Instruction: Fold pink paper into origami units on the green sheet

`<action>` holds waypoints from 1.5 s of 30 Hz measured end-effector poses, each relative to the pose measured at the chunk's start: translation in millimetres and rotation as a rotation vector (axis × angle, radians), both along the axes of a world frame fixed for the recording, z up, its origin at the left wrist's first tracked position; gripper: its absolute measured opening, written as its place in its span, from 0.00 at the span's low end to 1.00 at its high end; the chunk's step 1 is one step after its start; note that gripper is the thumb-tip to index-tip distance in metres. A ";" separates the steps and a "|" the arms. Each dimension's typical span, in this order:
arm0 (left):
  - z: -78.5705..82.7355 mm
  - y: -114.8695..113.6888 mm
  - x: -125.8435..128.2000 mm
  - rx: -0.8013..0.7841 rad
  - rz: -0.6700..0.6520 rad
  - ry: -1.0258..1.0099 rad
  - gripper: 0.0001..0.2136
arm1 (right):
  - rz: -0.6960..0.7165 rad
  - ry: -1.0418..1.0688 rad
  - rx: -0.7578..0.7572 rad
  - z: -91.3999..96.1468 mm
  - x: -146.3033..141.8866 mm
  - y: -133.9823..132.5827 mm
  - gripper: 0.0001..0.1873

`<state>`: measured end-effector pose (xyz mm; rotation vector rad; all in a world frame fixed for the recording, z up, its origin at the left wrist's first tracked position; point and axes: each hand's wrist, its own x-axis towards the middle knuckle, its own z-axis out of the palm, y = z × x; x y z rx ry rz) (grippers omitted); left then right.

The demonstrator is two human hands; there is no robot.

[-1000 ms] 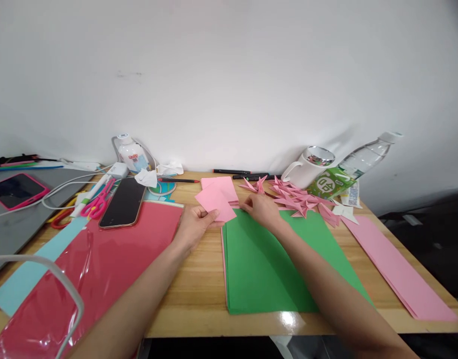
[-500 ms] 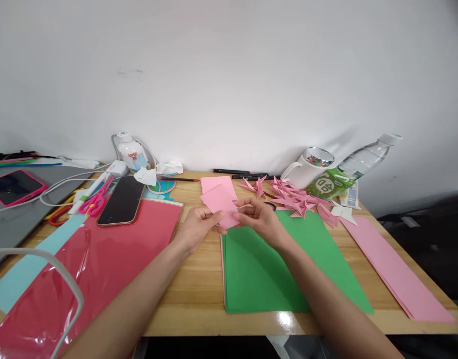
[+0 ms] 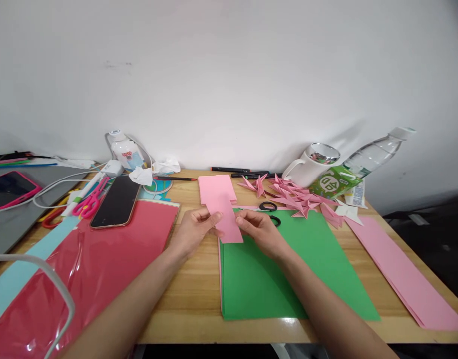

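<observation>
Both forearms are reaching in over the front edge of the desk (image 3: pixel 191 294) and angling toward each other, wrists near the middle. The left hand (image 3: pixel 193 232) is holding a pink paper strip (image 3: pixel 229 219), thumb lying on top and fingers curling beneath. The right hand (image 3: pixel 261 230) is keeping thumb and fingertips narrow at the strip's right side; whether they are gripping it, I cannot tell. The strip is slanting over the far left corner of the green sheets (image 3: pixel 281 279), while pink squares (image 3: pixel 215 185) are lying beyond, toward the desk's back edge.
</observation>
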<state>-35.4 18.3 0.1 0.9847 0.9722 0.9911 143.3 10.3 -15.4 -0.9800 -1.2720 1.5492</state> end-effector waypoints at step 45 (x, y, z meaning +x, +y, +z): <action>11.4 -2.7 -1.4 0.207 -0.091 0.391 0.09 | -0.165 -0.172 0.078 1.2 -8.0 -5.4 0.14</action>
